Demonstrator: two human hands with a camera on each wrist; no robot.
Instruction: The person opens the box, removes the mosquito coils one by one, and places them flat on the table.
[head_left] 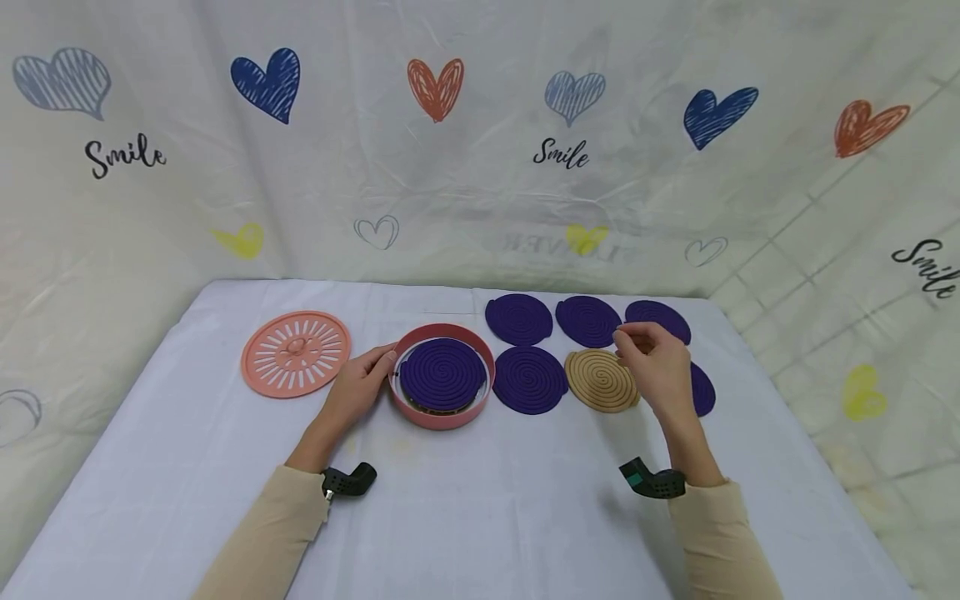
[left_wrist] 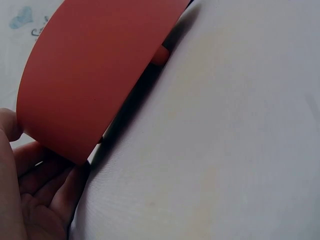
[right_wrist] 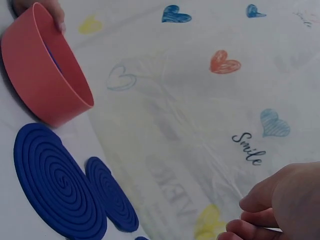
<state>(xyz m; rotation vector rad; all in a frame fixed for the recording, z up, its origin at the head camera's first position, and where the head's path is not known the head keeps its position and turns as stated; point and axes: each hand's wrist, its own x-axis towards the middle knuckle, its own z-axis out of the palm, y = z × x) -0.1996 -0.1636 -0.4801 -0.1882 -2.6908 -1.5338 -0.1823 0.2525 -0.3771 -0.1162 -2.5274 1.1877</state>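
Note:
My left hand grips the left side of a round red mosquito coil holder, thumb at its rim and fingers against its wall and under its lower edge. A purple mosquito coil lies inside the holder, with a patterned edge showing beneath. My right hand is raised over the coils on the right, fingers loosely bent, thumb and index tips close together with nothing seen between them. Below it lies a tan mosquito coil, partly covered by the hand in the head view. Beside that is another purple coil.
More purple coils form a back row along the table's far edge; one coil is partly hidden behind the right hand. A slotted pink lid lies flat at the left. A printed curtain hangs behind the white table.

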